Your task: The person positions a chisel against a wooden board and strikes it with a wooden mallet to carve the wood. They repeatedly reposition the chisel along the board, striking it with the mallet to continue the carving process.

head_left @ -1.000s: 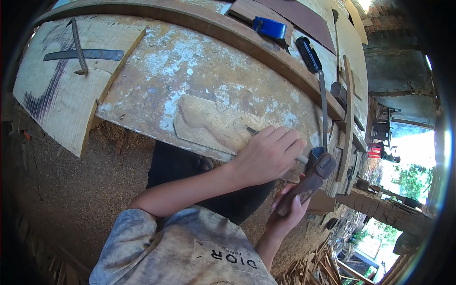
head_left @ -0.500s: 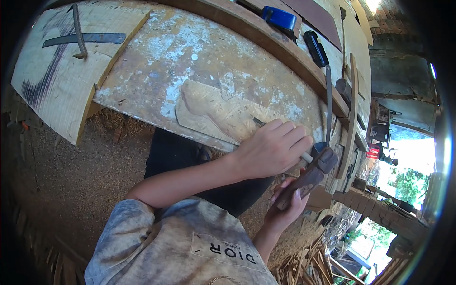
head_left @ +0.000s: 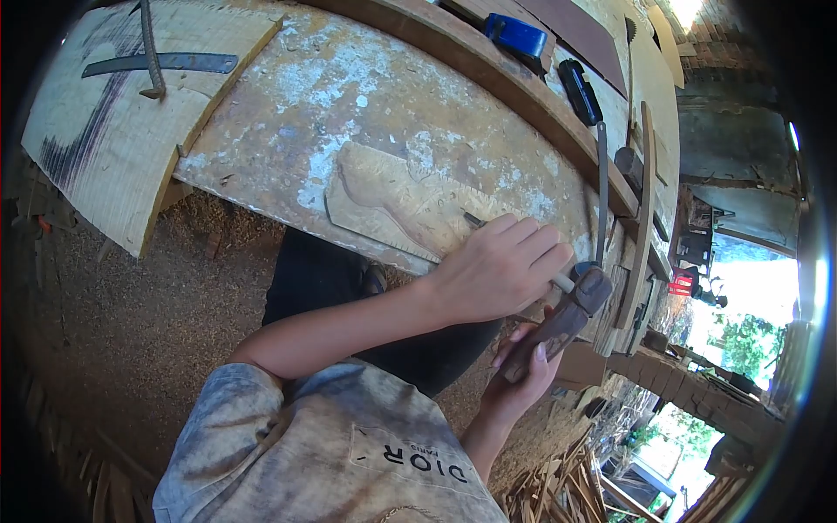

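My left hand is wrapped round a chisel, whose dark blade points at a pale wooden piece with a curved carved shape. The chisel's light handle end sticks out on the other side of my fist. My right hand grips a dark brown wooden mallet. Its top lies right by the handle end; whether they touch I cannot tell. The carved piece lies flat along the near edge of the paint-stained workbench.
A pale board at the left carries a metal strip and a bent rod. Along the back runs a long wooden beam, with a blue tool and a black object beyond. Shavings cover the floor.
The mallet in my right hand has shifted slightly up and to the left, nearer the chisel's handle end. My left hand has hardly moved.
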{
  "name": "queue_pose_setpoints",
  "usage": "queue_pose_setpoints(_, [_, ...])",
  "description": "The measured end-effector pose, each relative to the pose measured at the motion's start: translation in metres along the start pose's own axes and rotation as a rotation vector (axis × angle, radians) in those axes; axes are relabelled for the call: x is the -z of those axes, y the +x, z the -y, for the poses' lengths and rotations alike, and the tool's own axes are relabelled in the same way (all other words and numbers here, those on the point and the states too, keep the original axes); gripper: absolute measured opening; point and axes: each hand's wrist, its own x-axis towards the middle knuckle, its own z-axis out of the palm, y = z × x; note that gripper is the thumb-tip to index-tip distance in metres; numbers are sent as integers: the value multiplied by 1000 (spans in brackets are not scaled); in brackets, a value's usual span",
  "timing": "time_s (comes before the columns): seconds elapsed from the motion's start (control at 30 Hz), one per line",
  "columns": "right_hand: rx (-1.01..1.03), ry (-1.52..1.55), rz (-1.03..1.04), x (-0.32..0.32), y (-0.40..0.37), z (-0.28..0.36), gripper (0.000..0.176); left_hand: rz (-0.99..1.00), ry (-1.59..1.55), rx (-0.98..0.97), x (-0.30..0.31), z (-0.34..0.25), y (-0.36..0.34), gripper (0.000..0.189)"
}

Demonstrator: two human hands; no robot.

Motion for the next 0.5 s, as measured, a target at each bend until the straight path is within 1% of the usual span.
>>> queue_pose_setpoints(0.17, [7,-27,2,-1,-3,4,76,8,-6,23,1,1,1,43])
queue_pose_setpoints(0.23, [41,-54,15,-1,-4,13,78,-35,-29,46,0,0,2,37])
queue_pose_setpoints(0.33, [274,-130,-48,11,1,27,84,-51,-44,64,3,-1,3,27])
queue_pose_setpoints(0.37, [383,-93,-72,8,0,38,85,-51,-48,67,4,-1,3,24])
queue_pose_setpoints(0.43, [564,8,-131,6,1,55,88,-67,-33,55,3,2,2,26])
queue_pose_setpoints(0.47, [611,20,-111,6,3,54,87,-77,-24,49,2,3,1,28])
queue_pose_setpoints(0.5, [656,33,-88,6,8,50,85,-101,-46,60,3,2,2,25])
